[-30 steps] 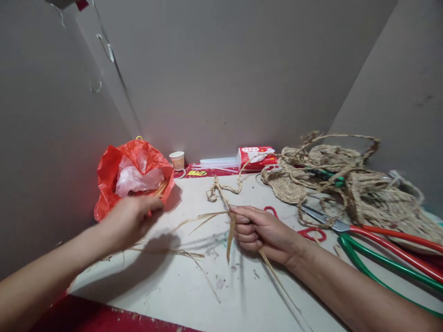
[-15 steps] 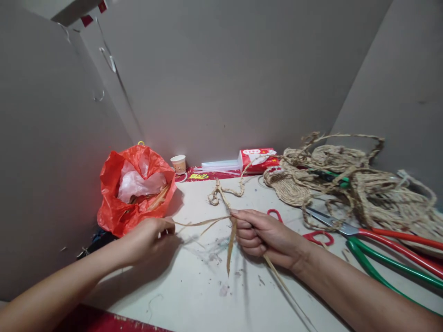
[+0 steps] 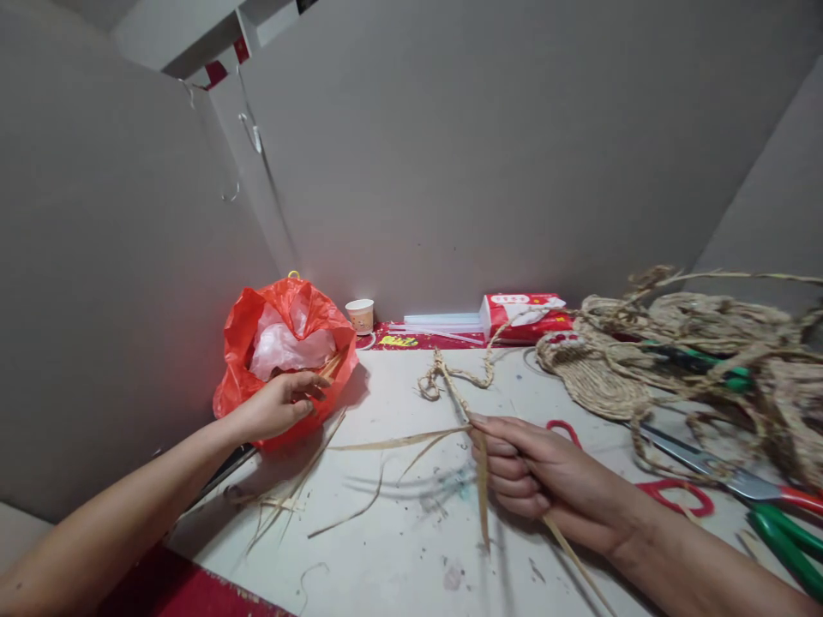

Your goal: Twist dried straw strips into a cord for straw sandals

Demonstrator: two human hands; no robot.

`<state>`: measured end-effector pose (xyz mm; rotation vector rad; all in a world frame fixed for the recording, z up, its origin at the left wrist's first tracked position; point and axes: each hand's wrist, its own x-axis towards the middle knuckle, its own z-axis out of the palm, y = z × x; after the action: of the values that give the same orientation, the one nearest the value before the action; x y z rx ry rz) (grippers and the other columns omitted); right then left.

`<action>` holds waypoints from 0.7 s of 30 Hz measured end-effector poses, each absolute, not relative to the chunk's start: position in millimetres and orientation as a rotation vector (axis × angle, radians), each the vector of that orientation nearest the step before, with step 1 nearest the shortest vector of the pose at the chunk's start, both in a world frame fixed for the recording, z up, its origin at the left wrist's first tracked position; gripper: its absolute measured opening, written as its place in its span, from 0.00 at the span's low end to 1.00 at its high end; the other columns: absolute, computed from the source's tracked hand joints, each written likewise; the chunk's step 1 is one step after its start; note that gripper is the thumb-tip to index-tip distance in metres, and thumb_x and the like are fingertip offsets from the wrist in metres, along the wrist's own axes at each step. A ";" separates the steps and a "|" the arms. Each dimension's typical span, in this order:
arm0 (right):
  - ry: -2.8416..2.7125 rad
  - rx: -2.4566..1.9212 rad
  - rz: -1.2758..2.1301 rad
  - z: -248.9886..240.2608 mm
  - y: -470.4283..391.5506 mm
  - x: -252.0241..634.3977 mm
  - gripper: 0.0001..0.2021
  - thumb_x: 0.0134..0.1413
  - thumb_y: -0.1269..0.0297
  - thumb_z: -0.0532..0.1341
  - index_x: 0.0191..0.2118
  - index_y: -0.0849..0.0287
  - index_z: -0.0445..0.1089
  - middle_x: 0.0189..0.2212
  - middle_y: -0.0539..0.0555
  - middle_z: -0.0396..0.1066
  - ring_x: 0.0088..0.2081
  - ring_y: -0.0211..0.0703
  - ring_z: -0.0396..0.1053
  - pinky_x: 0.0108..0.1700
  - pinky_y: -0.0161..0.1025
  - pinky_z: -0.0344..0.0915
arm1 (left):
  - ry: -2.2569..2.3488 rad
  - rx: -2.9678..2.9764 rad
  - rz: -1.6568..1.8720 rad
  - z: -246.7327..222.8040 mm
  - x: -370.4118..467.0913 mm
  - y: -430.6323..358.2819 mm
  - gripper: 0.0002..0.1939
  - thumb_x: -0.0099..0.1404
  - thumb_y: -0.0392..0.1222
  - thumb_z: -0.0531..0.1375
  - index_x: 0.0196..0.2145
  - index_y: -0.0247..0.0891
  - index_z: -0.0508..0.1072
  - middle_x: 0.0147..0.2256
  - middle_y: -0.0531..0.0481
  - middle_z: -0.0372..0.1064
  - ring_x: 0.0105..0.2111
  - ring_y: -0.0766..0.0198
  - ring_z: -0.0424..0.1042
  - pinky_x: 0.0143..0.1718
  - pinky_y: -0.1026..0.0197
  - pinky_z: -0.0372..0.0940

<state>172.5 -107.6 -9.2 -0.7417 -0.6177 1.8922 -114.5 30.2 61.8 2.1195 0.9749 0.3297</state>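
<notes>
My right hand (image 3: 524, 471) is closed around a straw cord (image 3: 455, 390), pinching it between thumb and finger. Loose flat strands (image 3: 399, 443) fan out leftward and downward from that pinch, and one long strand (image 3: 579, 561) trails out below the fist. The cord's far end lies in a loop on the table. Over the front of the red plastic bag (image 3: 292, 424) hovers my left hand (image 3: 283, 403), fingers loosely apart with nothing seen in them. Inside the bag are a whitish plastic bag (image 3: 289, 347) and tan straw strips (image 3: 333, 366).
On the right lie coiled straw rope (image 3: 713, 321), a woven straw sole (image 3: 591, 377), large shears (image 3: 726, 476) and red-handled scissors (image 3: 678, 495). A paper cup (image 3: 360, 316) and tissue pack (image 3: 524, 317) stand along the back wall. Loose straw (image 3: 283, 506) lies front left.
My left hand has let go of the strands and moved up and left to the red bag. My right hand keeps its hold on the cord. The view has shifted left.
</notes>
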 end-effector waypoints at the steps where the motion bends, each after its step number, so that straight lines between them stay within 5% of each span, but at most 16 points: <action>1: -0.616 -0.743 1.891 -9.2 -107.5 172.3 0.25 0.44 0.55 0.66 0.19 0.58 0.47 0.13 0.38 0.39 0.14 0.23 0.31 0.13 0.22 0.33 | 1.001 2.181 0.383 62.9 -113.2 28.9 0.17 0.56 0.37 0.55 0.45 0.35 0.68 0.42 0.45 0.69 0.40 0.63 0.67 0.40 0.62 0.62; 8: -0.583 -0.761 1.908 -10.6 -107.9 171.5 0.28 0.40 0.55 0.69 0.19 0.57 0.45 0.13 0.38 0.38 0.14 0.22 0.32 0.13 0.22 0.33 | 1.216 2.632 0.293 53.1 -97.1 12.9 0.09 0.58 0.40 0.53 0.24 0.36 0.68 0.21 0.54 0.62 0.22 0.69 0.57 0.24 0.65 0.50; 14: -0.586 -0.775 1.918 -11.5 -108.7 172.5 0.27 0.42 0.56 0.68 0.19 0.58 0.46 0.13 0.38 0.40 0.14 0.22 0.33 0.13 0.22 0.34 | 1.220 2.583 0.144 26.1 -89.1 22.2 0.06 0.54 0.39 0.55 0.22 0.35 0.68 0.22 0.50 0.65 0.22 0.67 0.60 0.25 0.64 0.50; 21: -0.609 -0.788 1.917 -14.0 -107.7 172.7 0.26 0.42 0.55 0.68 0.19 0.58 0.47 0.13 0.38 0.40 0.14 0.22 0.34 0.13 0.22 0.34 | 0.973 2.060 0.175 54.0 -96.7 28.1 0.08 0.59 0.44 0.55 0.28 0.36 0.64 0.24 0.53 0.67 0.23 0.68 0.66 0.26 0.66 0.59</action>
<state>172.7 -107.7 -14.0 -0.7881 -0.6092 1.9167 -96.7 28.1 54.0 2.0604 0.9733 0.1750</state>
